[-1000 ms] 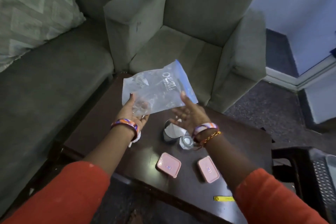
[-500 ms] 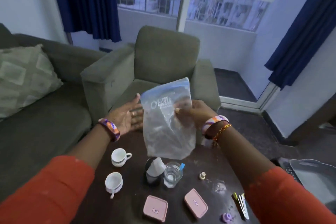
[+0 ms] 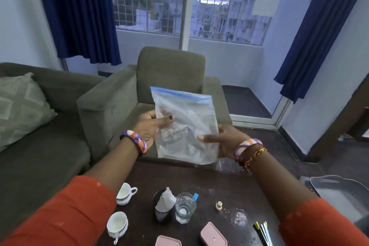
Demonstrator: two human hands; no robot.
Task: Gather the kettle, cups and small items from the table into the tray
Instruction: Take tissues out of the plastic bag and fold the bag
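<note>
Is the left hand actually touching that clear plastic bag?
Touching. The head view shows the left hand with its thumb pressed on the front of the plastic bag.

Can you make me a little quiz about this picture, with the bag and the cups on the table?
1. True or false: both hands hold the clear zip bag up above the table.
2. How many white teacups stand on the table?
A) one B) two C) four
3. Fill in: the grey tray sits to the person's ____ side.

Key:
1. True: left hand and right hand grip its sides.
2. B: far teacup, near teacup.
3. Right.
</note>
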